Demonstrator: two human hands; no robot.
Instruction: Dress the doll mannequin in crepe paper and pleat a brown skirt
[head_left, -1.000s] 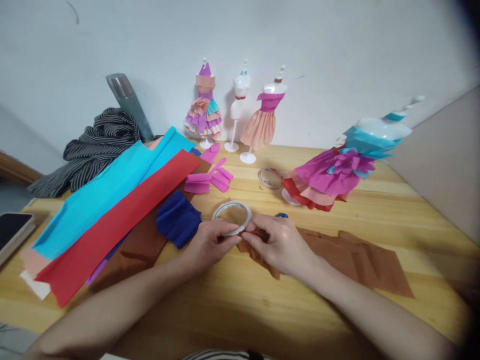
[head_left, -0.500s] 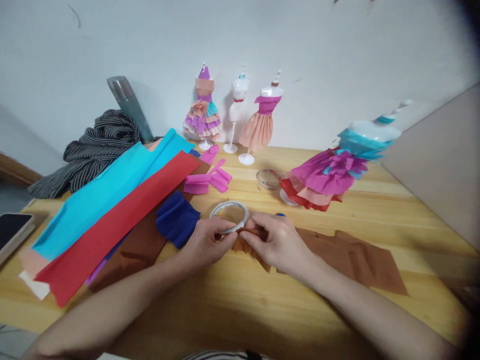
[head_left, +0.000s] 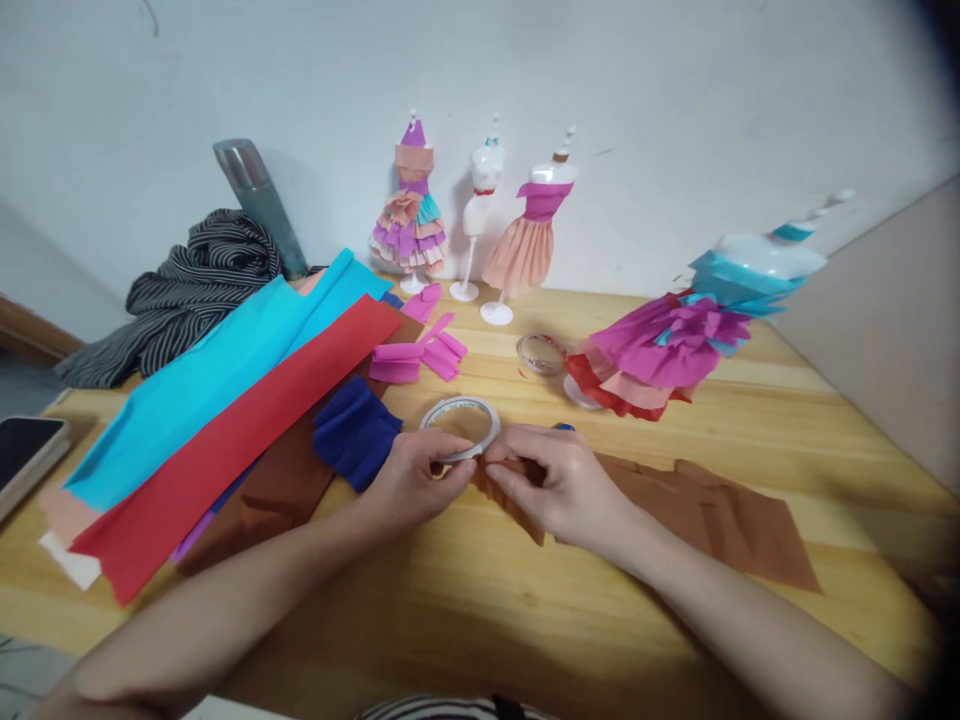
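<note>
In the head view my left hand [head_left: 412, 480] is closed, thumb and forefinger pinching at the near rim of a white roll of tape [head_left: 459, 402]. My right hand [head_left: 570, 485], just beside it, is closed in a pinch on a strip of brown crepe paper [head_left: 724, 525]. Gathered folds of this paper hang below the right fingers, and its flat length runs out to the right on the table. The fingertips of both hands nearly meet at the roll's near edge. Whether the left fingers also grip the paper is hidden.
Crepe paper sheets, red [head_left: 247, 450] and turquoise [head_left: 225, 350] among them, lie left; a dark blue piece [head_left: 356, 430] and pink pieces [head_left: 397, 362] are nearer. Dressed mini mannequins [head_left: 686, 335] stand behind. A bottle [head_left: 262, 205], striped cloth [head_left: 202, 280] and phone [head_left: 30, 450] are left.
The view has shifted slightly. My hands stay almost in place, with the right fingertips a little farther from the left ones. Both pinches are kept.
</note>
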